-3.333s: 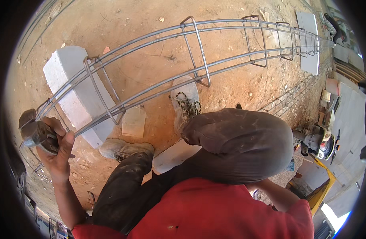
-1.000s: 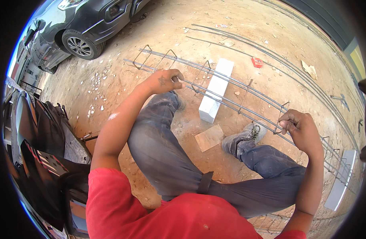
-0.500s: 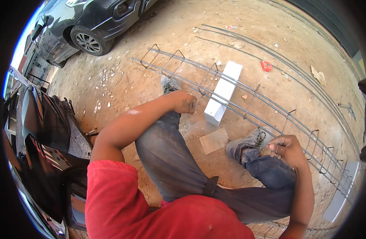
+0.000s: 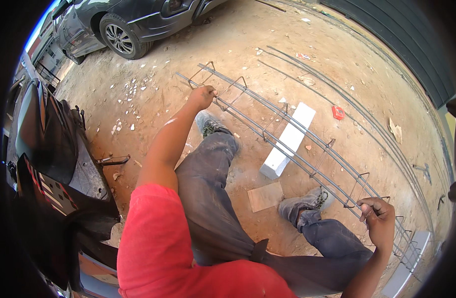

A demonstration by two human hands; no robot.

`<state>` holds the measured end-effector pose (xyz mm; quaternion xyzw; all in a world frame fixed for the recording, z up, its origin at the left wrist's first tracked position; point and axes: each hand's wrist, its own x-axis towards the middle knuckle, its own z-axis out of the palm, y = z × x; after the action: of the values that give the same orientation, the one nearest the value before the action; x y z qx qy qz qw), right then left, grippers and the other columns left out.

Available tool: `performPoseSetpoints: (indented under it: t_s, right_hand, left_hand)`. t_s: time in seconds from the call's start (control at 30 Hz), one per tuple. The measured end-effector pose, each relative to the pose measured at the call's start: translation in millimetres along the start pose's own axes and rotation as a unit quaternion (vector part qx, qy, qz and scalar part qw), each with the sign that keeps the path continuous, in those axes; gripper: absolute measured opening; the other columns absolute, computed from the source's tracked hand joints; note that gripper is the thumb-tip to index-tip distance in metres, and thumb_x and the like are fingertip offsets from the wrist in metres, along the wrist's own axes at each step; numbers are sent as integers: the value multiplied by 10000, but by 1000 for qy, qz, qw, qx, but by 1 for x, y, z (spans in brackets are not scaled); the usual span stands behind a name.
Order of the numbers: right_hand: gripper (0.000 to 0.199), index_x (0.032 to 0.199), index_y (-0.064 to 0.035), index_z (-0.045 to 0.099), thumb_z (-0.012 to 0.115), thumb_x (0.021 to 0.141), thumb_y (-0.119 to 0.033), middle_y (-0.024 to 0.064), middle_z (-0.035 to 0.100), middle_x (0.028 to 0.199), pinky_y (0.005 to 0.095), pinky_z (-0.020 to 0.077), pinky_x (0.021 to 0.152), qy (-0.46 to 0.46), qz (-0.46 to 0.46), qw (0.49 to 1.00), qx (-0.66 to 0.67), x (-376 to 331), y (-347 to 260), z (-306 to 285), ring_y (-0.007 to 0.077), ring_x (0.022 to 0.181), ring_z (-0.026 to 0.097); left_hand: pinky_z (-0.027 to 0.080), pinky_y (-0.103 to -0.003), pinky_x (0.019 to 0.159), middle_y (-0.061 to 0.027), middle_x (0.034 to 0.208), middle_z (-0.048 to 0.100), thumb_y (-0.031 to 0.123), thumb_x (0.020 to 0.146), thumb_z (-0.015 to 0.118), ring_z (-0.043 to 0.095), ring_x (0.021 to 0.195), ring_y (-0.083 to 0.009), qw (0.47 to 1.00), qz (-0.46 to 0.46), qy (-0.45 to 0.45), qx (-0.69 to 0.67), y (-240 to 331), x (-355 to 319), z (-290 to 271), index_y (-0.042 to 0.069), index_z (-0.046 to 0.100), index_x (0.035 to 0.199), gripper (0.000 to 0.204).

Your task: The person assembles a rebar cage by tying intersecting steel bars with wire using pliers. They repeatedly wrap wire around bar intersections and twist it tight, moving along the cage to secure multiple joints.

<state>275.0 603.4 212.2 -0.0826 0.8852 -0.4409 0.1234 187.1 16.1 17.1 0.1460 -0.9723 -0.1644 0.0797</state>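
Note:
A long rebar cage (image 4: 312, 175) of steel bars and bent wire stirrups runs from the upper middle to the lower right. Its middle crosses over a white block (image 4: 302, 115) on the ground. My left hand (image 4: 203, 97) is closed around the near bar close to the cage's far-left end. Farther along the same bar, my right hand (image 4: 378, 214) pinches it between thumb and fingers. Part of the bar is covered by each hand. Toward the right end, the cage passes over a second pale block (image 4: 409, 270).
My shoes stand on the near side of the cage, a flat brown tile (image 4: 265, 196) between them. Beyond lie loose bars (image 4: 332, 82) and a red tape measure (image 4: 338, 112). A dark car (image 4: 153, 25) stands at the upper left, a motorcycle (image 4: 54, 134) at the left.
My left hand has reached forward and closed on the near bar. My right hand has moved down onto the same bar. The view has shifted slightly.

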Motion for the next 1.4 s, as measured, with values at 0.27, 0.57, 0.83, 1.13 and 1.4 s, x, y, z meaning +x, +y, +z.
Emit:
performPoseSetpoints:
  t_s: [0.27, 0.57, 0.83, 1.13, 1.4]
  right_hand:
    - [187, 1045, 10, 681, 619, 923, -117, 35, 628, 734, 231, 399, 505, -233, 79, 961, 126, 72, -54, 113, 89, 563, 524]
    - [277, 1192, -7, 603, 601, 956, -151, 17, 597, 782, 222, 407, 512, -272, 155, 886, 342, 153, -62, 313, 84, 585, 500]
    - [315, 1282, -51, 538, 559, 981, -141, 22, 588, 872, 229, 415, 540, -253, 234, 751, 564, 171, -66, 388, 102, 667, 536]
    - [150, 1085, -27, 560, 570, 979, -133, 60, 597, 893, 227, 382, 484, -105, 229, 795, 552, 197, -46, 440, 96, 621, 535]
    - [254, 1169, -24, 565, 609, 963, -165, 85, 654, 922, 243, 398, 495, -61, 68, 817, 570, 209, -45, 448, 108, 552, 521]
  left_hand:
    - [497, -351, 776, -123, 886, 662, 203, 841, 712, 649, 843, -271, 982, 17, 41, -183, 9, -19, 26, 74, 740, 994, 202]
    - [501, -376, 801, -89, 900, 683, 261, 747, 792, 646, 887, -288, 979, 187, -25, -71, 8, 8, -16, 122, 748, 998, 290]
    - [495, -350, 759, -91, 850, 701, 334, 737, 810, 657, 841, -221, 949, 64, -282, -123, 9, 43, -27, 44, 709, 901, 347]
    - [453, -332, 658, -77, 750, 669, 280, 683, 839, 625, 725, -195, 957, 12, -232, -174, 12, 21, -27, 33, 671, 767, 310]
    - [430, -308, 646, -52, 759, 666, 158, 702, 829, 562, 712, -141, 927, -5, -208, -312, 11, 12, -25, 56, 618, 920, 321]
